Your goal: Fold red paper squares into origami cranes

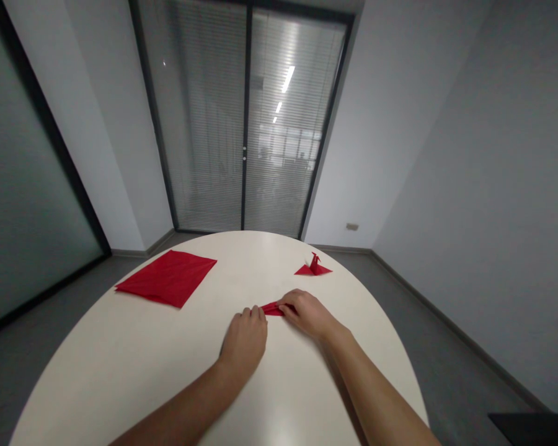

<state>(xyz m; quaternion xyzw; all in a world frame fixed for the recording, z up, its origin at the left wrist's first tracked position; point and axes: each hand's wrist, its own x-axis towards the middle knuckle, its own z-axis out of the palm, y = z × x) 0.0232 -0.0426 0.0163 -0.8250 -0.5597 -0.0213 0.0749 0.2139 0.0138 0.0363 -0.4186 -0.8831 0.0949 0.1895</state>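
Left hand (247, 333): bent fingers at a narrow folded red paper strip (272, 309); can't tell if gripping
Right hand (302, 311): pinching its right end
Strip: on the round white tabletop (167, 353), between both hands
Back right: small red paper bird (314, 268)
Back left: flat red paper square (170, 280)

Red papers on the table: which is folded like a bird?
The small winged figure beyond the right hand. The wide sheet lies flat; the narrow strip shows between that hand and the left hand.
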